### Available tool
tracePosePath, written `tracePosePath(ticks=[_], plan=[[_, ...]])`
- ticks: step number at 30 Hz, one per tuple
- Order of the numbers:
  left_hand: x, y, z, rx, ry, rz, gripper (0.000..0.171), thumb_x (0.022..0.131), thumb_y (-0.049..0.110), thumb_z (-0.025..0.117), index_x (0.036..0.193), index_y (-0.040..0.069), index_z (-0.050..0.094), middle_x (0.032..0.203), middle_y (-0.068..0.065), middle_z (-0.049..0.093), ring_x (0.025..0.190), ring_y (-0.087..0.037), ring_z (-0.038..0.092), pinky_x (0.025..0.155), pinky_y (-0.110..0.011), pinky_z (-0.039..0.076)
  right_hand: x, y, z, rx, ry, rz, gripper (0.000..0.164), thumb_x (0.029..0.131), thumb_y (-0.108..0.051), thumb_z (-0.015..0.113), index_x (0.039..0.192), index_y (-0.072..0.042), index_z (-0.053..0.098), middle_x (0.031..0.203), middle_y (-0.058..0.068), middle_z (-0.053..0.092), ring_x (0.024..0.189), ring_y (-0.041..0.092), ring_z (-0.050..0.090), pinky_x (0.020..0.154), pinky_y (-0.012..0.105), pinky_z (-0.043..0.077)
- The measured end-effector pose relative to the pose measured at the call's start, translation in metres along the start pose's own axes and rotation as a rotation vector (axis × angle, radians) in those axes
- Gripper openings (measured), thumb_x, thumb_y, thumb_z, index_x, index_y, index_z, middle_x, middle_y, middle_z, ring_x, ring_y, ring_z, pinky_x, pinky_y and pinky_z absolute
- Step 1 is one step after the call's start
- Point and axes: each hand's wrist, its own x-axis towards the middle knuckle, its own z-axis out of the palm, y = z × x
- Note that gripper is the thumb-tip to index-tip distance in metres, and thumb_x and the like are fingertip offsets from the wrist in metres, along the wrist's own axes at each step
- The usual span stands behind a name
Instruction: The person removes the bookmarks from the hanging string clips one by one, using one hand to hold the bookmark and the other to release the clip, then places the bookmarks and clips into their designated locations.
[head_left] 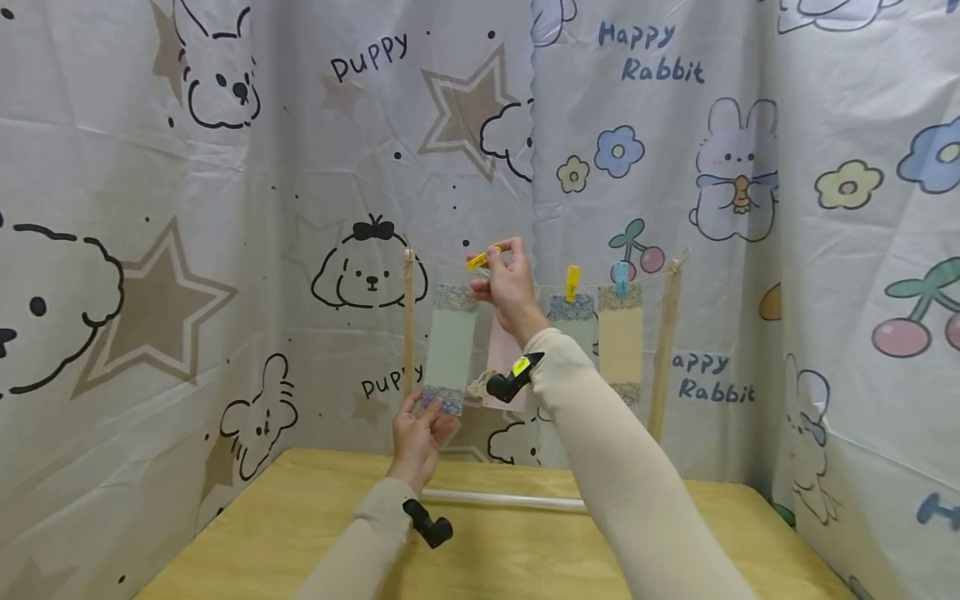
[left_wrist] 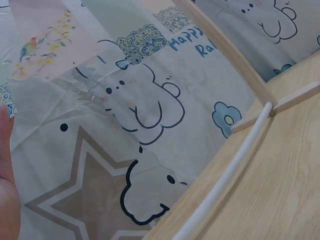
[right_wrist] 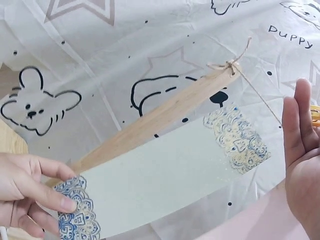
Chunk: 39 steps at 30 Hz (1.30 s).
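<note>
My left hand (head_left: 420, 442) pinches the lower end of a pale green paper card (head_left: 452, 350) with blue lace-patterned ends. In the right wrist view, its thumb lies over the lower pattern; the card's upper end lies just below a thin string (right_wrist: 257, 99). My right hand (head_left: 513, 292) is raised at the string and holds a yellow clothespin (head_left: 480, 261) between thumb and fingers, above and right of the card. Behind the right hand hangs a pink card (head_left: 506, 346) with a bird and flowers; its top is hidden.
The string runs between a left wooden post (head_left: 409, 325) and a right wooden post (head_left: 664, 358). A yellow clothespin (head_left: 573, 283) holds another green card (head_left: 572, 321), and a blue clothespin (head_left: 622, 279) a beige card (head_left: 620, 342). A white rod (head_left: 510, 500) crosses the wooden table (head_left: 510, 550).
</note>
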Motion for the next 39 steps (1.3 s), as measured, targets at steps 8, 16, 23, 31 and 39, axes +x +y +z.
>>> tracePosePath(ticks=[8,16,23,31,39], plan=[[-0.008,0.0,-0.003,0.005,-0.033,-0.003,0.05,0.103,0.001,0.062,0.147,0.007,0.04,0.078,-0.003,0.059,0.063,-0.011,0.069,0.069,-0.028,0.062,-0.009,-0.005,-0.008,-0.083,-0.052,-0.016,0.015,0.114,-0.026,0.041,0.123,-0.013,0.04,0.127,0.017,0.069,0.053,0.012,0.064,0.053,0.025,0.058],[-0.013,-0.003,-0.006,0.025,-0.017,0.014,0.032,0.102,0.001,0.065,0.131,0.006,0.05,0.095,-0.008,0.067,0.068,-0.011,0.072,0.065,-0.025,0.061,-0.015,-0.005,-0.021,-0.152,-0.111,0.0,0.018,0.114,-0.028,0.04,0.126,-0.014,0.041,0.125,0.011,0.07,0.059,0.02,0.068,0.05,0.023,0.053],[-0.019,-0.006,-0.009,0.037,-0.006,0.012,0.03,0.102,0.001,0.064,0.129,0.005,0.051,0.091,-0.007,0.066,0.066,-0.011,0.071,0.061,-0.025,0.061,-0.027,-0.003,-0.029,-0.129,-0.128,0.012,0.028,0.114,-0.03,0.042,0.131,-0.008,0.04,0.128,0.014,0.069,0.061,0.019,0.069,0.047,0.023,0.052],[-0.035,-0.007,-0.015,0.054,0.001,0.004,0.058,0.103,0.002,0.064,0.154,0.004,0.035,0.092,-0.008,0.058,0.066,-0.011,0.069,0.063,-0.026,0.061,-0.041,0.0,-0.04,-0.095,-0.143,0.035,0.023,0.114,-0.029,0.041,0.13,-0.013,0.039,0.132,0.02,0.064,0.058,0.016,0.066,0.046,0.022,0.052],[-0.044,-0.008,-0.016,0.053,0.005,-0.006,0.06,0.103,0.002,0.064,0.155,0.006,0.035,0.087,-0.005,0.058,0.066,-0.01,0.07,0.062,-0.025,0.061,-0.052,0.003,-0.059,-0.155,-0.148,0.05,0.03,0.113,-0.033,0.043,0.135,-0.012,0.038,0.127,0.014,0.067,0.061,0.02,0.066,0.049,0.023,0.053]])
